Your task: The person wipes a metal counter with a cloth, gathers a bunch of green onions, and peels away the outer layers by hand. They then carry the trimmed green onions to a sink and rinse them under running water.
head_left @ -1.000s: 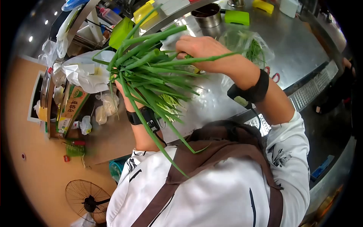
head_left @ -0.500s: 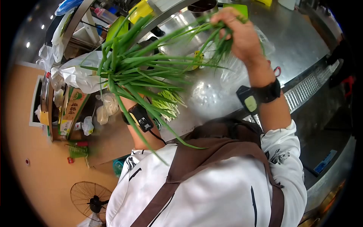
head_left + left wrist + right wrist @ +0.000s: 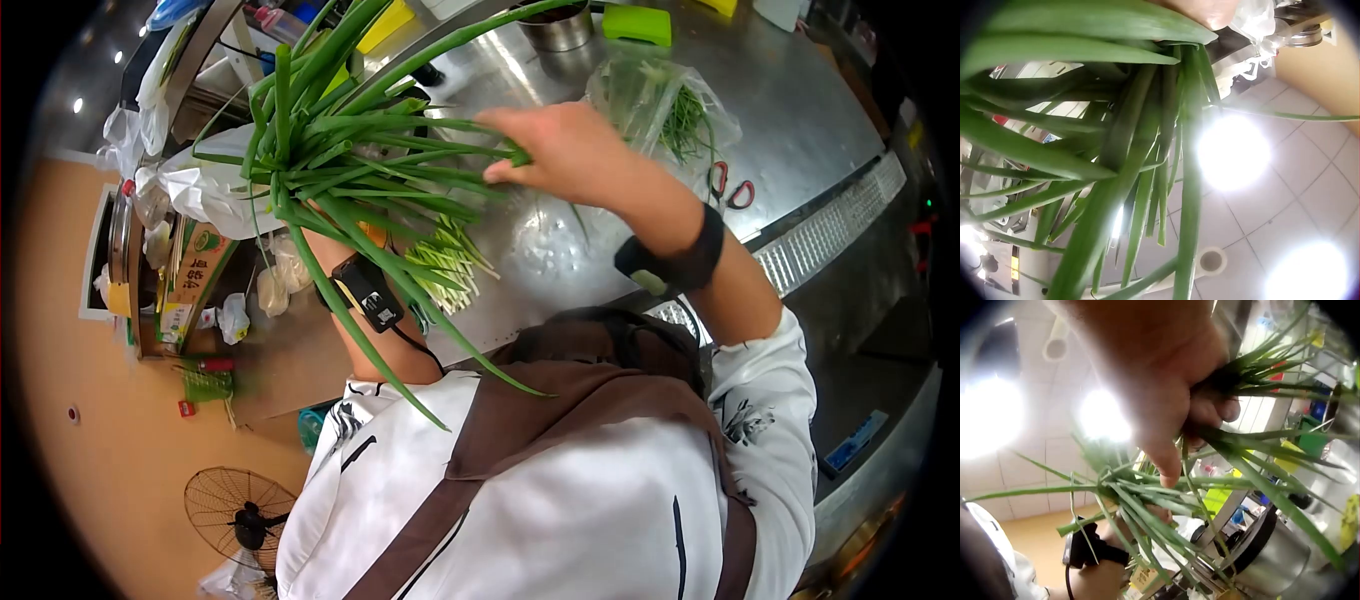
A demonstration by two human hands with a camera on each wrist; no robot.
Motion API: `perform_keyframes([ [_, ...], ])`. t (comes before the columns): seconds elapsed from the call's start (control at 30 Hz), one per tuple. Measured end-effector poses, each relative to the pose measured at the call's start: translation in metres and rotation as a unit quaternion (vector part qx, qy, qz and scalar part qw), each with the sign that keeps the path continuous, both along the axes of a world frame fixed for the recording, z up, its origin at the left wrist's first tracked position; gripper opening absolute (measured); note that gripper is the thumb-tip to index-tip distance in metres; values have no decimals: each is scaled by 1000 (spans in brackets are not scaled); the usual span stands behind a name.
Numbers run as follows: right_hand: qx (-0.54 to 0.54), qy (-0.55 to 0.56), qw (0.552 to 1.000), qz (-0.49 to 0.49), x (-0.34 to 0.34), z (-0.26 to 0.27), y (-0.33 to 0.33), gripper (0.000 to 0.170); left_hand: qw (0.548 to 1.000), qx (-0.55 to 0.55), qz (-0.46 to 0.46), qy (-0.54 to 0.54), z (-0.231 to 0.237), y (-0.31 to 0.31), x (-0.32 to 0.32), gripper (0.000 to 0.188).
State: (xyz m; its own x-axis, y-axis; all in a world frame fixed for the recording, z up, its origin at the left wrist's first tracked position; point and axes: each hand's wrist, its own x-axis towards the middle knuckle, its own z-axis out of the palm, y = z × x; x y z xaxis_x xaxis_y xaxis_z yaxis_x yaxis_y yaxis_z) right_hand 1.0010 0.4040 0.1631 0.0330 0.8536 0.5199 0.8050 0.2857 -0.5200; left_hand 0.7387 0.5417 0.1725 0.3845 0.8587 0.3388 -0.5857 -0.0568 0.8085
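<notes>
A large bunch of green onions (image 3: 340, 165) fans out over the upper left of the head view. The left hand (image 3: 1159, 514) grips it; leaves hide most of this hand, and only some skin shows at the top of the left wrist view. Thin green strands (image 3: 1272, 469) hang out of the curled fingers of the right hand (image 3: 570, 150), which is at the right side of the bunch, its thumb and index finger extended toward the leaves. Below the bunch, a pile of cut stalks with pale ends (image 3: 455, 270) lies on the steel table (image 3: 560, 255).
On the table are a clear plastic bag of greens (image 3: 640, 100), red-handled scissors (image 3: 740, 194), a metal pot (image 3: 555, 30) and a green box (image 3: 637, 25). White plastic bags (image 3: 205, 195) hang at the left above a carton (image 3: 198, 270). A fan (image 3: 235, 515) stands lower left.
The right hand swung up and right with strands, then came back down and left to the bunch. The bunch in the left hand shifted slightly left.
</notes>
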Motion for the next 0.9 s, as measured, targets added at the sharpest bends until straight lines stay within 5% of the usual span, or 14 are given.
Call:
perform_keyframes([
  [0.07,-60,-47,997,18,-8,7,15,37,1000,2,6,-4,1,1,1,40],
  [0.3,-29,-99,993,61,-8,-17,35,24,999,1,44,-17,3,2,-2,40],
  [0.47,128,133,974,133,9,-27,17,21,997,-7,74,-30,6,8,-9,41],
  [0.53,37,365,921,127,25,-20,5,23,996,-8,80,-36,7,9,-10,41],
  [0.63,14,475,871,121,53,-19,0,23,996,-7,88,-33,8,7,-9,41],
  [0.8,26,396,914,84,34,-7,-6,19,995,-6,96,-32,11,6,-3,41],
  [0.87,-59,304,939,151,22,-2,-4,19,995,-8,97,-32,12,6,2,41],
  [0.9,-36,346,919,184,11,-8,2,23,995,-10,97,-32,13,6,5,41],
])
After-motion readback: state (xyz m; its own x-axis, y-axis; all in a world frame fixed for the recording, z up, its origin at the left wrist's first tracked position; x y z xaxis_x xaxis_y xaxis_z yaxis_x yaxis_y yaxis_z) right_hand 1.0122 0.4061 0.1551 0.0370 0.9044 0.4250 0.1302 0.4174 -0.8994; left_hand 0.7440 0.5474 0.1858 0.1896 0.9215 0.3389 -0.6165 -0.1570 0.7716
